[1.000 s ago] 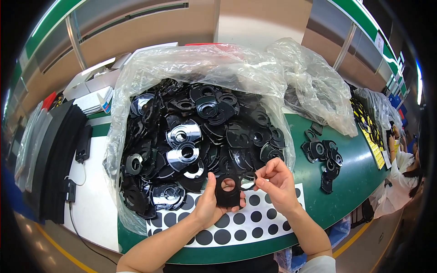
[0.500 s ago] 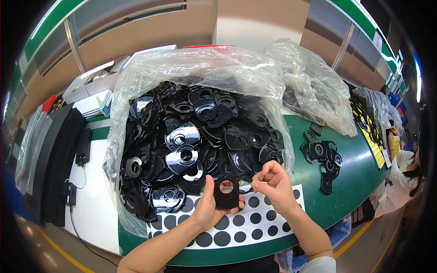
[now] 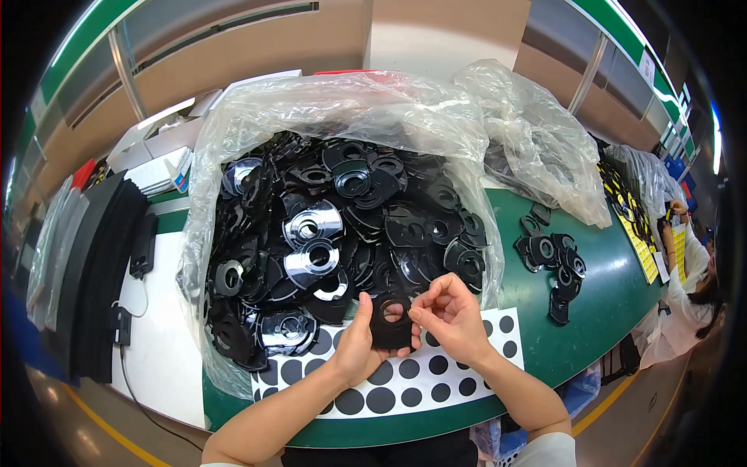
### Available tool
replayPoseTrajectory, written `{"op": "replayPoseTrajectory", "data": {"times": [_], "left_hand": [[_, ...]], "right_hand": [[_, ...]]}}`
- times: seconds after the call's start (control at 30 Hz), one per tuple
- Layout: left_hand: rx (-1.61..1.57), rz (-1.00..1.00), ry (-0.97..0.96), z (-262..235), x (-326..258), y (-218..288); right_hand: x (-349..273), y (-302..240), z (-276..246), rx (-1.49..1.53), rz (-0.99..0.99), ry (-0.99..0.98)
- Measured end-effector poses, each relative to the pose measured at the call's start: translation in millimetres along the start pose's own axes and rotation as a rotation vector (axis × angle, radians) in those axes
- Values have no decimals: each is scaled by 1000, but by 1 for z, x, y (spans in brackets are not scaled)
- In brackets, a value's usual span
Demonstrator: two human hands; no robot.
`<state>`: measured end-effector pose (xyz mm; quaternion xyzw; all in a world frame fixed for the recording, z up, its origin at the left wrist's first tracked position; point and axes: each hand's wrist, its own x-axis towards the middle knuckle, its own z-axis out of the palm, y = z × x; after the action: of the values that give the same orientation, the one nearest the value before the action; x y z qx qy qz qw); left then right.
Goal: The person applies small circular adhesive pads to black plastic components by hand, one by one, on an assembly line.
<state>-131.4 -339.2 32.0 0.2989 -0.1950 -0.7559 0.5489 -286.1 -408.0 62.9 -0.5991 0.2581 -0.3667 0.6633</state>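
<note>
Two hands meet near the counter's (image 3: 607,311) front edge: left hand (image 3: 359,346) clamped on a black plastic disc (image 3: 391,323), right hand (image 3: 451,315) pinching its rim. Seems light, stiff, slick; best held by the edges.

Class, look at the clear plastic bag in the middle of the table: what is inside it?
The clear plastic bag holds a heap of flat black parts with round holes, some glossy. The deeper layers and the bag's bottom are covered.

Black disc part (image 3: 391,321) turned in left hand (image 3: 359,350), centre hole bare again, right hand (image 3: 453,315) fingertips pinching at its edge
</note>
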Motion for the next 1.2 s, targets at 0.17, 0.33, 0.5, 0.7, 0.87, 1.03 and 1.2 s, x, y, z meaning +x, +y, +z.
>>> {"op": "replayPoseTrajectory", "data": {"times": [0.17,0.33,0.5,0.7,0.87,1.03,1.2], "left_hand": [[13,-3,18,1,-1,1],[16,-17,49,5,-1,3],[30,-13,40,5,-1,2],[31,-8,31,5,0,3],[28,1,28,3,0,1],[31,1,15,2,1,1],[43,-4,16,4,1,2]], "right_hand": [[0,1,0,15,4,0],[0,1,0,24,3,-5],[1,1,1,38,2,3],[2,3,-1,28,-2,-22],[2,2,1,56,9,-12],[1,2,1,40,-2,-5],[2,4,-2,-1,-25,-29]]}}
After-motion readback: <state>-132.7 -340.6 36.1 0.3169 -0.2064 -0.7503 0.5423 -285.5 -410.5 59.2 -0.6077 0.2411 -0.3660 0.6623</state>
